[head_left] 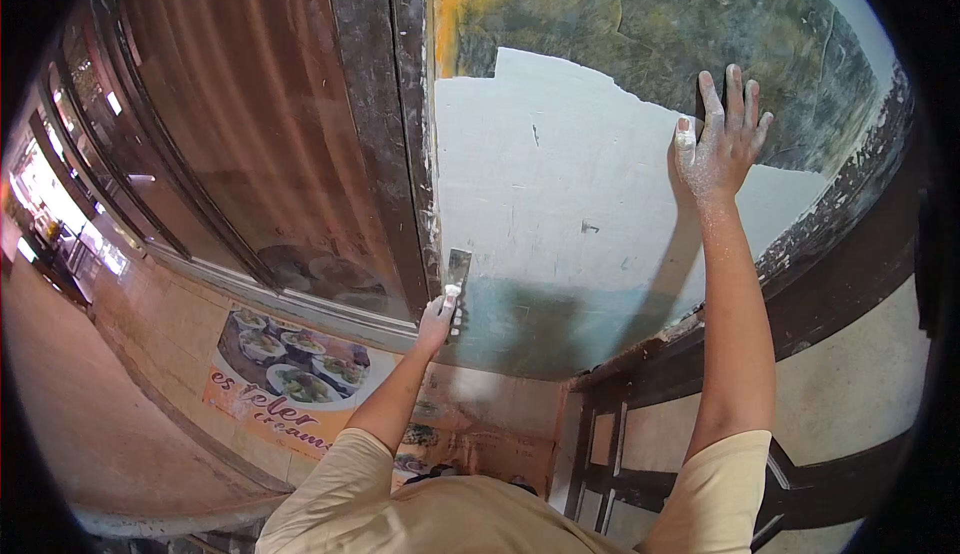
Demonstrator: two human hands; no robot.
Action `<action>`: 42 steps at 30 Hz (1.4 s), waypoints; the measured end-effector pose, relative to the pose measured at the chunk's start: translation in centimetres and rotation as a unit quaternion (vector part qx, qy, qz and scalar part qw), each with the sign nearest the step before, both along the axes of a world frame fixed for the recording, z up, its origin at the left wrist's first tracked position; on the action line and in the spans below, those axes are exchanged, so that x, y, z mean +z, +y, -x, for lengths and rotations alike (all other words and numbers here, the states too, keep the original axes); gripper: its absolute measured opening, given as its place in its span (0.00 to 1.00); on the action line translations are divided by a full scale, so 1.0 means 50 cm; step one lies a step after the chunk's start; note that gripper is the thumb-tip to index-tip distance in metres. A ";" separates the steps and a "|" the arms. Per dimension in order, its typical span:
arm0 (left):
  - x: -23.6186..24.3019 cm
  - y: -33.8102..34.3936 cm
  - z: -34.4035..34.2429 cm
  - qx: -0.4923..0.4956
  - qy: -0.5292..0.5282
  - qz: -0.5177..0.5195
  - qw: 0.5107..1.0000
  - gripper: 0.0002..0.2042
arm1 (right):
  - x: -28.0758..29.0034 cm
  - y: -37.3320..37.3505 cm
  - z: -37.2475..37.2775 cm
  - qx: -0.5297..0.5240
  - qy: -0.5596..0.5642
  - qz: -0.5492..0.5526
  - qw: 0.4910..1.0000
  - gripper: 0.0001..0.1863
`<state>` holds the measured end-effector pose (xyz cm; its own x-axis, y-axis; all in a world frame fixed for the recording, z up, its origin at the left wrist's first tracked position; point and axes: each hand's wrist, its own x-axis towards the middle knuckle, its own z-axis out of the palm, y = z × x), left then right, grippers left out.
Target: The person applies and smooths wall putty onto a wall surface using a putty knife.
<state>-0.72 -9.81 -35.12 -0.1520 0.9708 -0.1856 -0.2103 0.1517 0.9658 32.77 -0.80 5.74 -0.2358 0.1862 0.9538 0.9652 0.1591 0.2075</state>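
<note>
My left hand is closed round a putty knife, its metal blade pointing up against the wall next to the window frame. White powder coats the thumb. Higher up on the right, my right hand rests against the wall with fingers spread, also dusted white. It lies across the edge between the bare white patch and the dark green mottled surface. Lower on the wall, the white gives way to a pale blue-green band with shadows on it.
To the left stands a dark-framed window with a brown curtain behind the glass. A food banner lies low on the left. Dark wood framing with pale panels borders the wall on the right.
</note>
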 end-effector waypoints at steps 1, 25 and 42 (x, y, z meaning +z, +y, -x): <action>-0.033 0.005 0.006 0.016 0.084 -0.033 0.996 0.16 | 0.001 0.001 0.002 0.002 -0.001 -0.001 1.000 0.35; 0.063 0.045 -0.043 0.060 0.325 -0.076 0.941 0.24 | -0.014 0.007 -0.019 0.010 -0.015 0.000 1.000 0.35; -0.163 -0.013 -0.028 -0.039 0.192 0.038 0.980 0.20 | -0.011 0.020 -0.021 0.047 -0.037 -0.041 0.997 0.33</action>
